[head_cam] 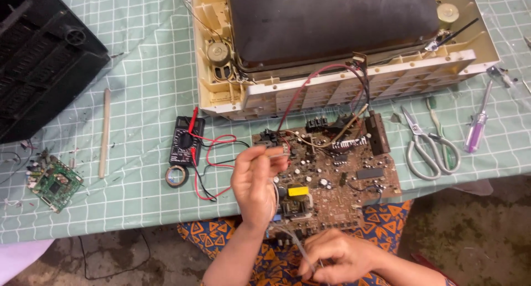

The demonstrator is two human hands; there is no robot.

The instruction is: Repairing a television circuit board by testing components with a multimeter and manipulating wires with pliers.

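Circuit board (337, 170) under hands, left hand (255, 178) pinching small part, right hand (337, 258) closed on wire (293, 236)

The circuit board (337, 170) looks like matt brown laminate studded with glossy plastic and dull metal parts. At its 9 o'clock the multimeter (186, 140) is matt black plastic. At 3 o'clock lie shiny steel scissors (425, 145). The tablecloth (144, 76) seems soft woven cloth, though possibly vinyl. The casing (343, 92) at 12 o'clock is yellowed, dusty plastic.
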